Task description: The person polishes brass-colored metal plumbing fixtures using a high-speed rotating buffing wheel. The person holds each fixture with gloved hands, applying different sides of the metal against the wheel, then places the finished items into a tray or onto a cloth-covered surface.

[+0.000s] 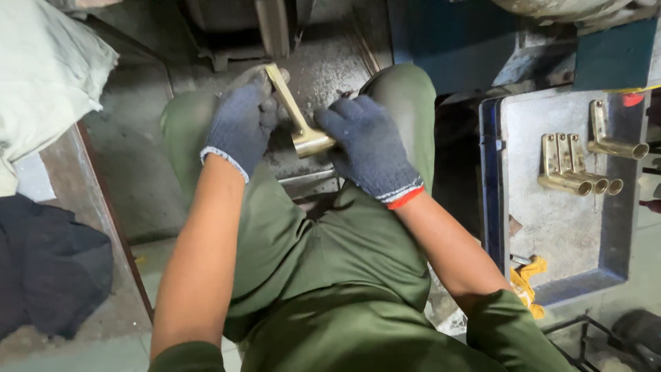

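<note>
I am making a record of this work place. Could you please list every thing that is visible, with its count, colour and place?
brass piece: one, golden, L-shaped, held between both hands above the knees
brass pieces in tray: about four, golden, lying together at the far end of the tray
tray: one, grey inside with blue rim, on the person's right
yellow cloth: one, at the near left corner of the tray
white sack: one, off-white, upper left
dark cloth: one, black, lower left
green trousers: one pair, olive, on the seated person
left hand: dark blue knit glove, grips the long arm of the brass piece
right hand: dark blue knit glove with red cuff edge, holds the tube end
</note>
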